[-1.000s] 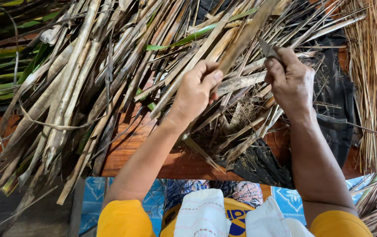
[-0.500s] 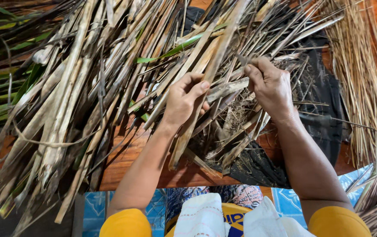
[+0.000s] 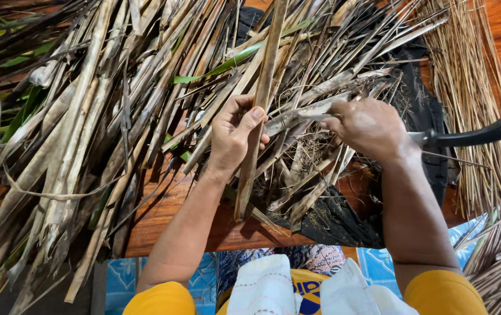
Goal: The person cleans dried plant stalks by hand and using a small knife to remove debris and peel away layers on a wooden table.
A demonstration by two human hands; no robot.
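One long dry leaf strip [image 3: 260, 111] runs almost straight near-to-far through the middle of the scene, its near end over the wooden table [image 3: 163, 216] and its far end rising past the top edge of the view. The left hand [image 3: 234, 137] is clamped around it about midway, thumb laid along its face, so this hand is the one on the strip. The right hand [image 3: 370, 128] sits just to the right, closed around a dark-handled knife [image 3: 466, 135] whose handle sticks out to the right; the blade points left toward the strip, though its tip is hard to make out among the leaves. A heap of dried leaves [image 3: 87, 128] crowds the left and far side, crossing under the strip. A black sheet [image 3: 344, 221] lies beneath the hands, and a bundle of thin straw-coloured ribs [image 3: 472, 87] lies far right, apart from both hands.
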